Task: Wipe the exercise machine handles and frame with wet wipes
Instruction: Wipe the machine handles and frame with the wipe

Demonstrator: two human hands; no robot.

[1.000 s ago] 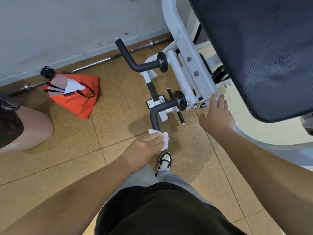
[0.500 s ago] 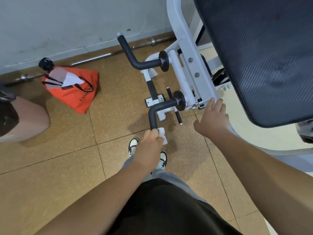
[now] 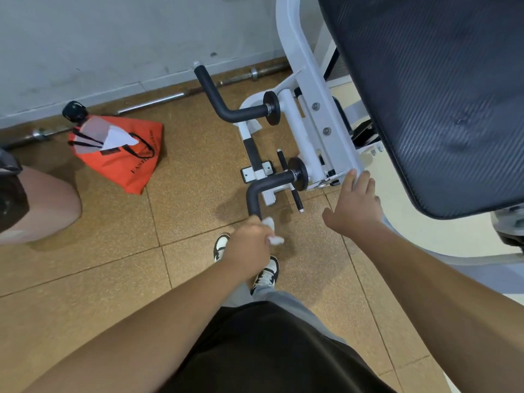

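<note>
The wet wipe [image 3: 272, 239] is clamped in the curled fingers of the left hand [image 3: 249, 245] at the end of the near black handle [image 3: 254, 198]. The right hand [image 3: 355, 207] is laid, fingers straight and together, against the white frame [image 3: 307, 86].

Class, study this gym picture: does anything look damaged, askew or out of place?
The black pad has a small dent or scuff near its middle. An orange bag lies slumped on the floor by a barbell along the wall, contents poking out. Nothing looks spilled.

Gym: white exercise machine frame [image 3: 312, 89], padded bench [image 3: 431, 95], barbell [image 3: 158, 100] along wall.
</note>
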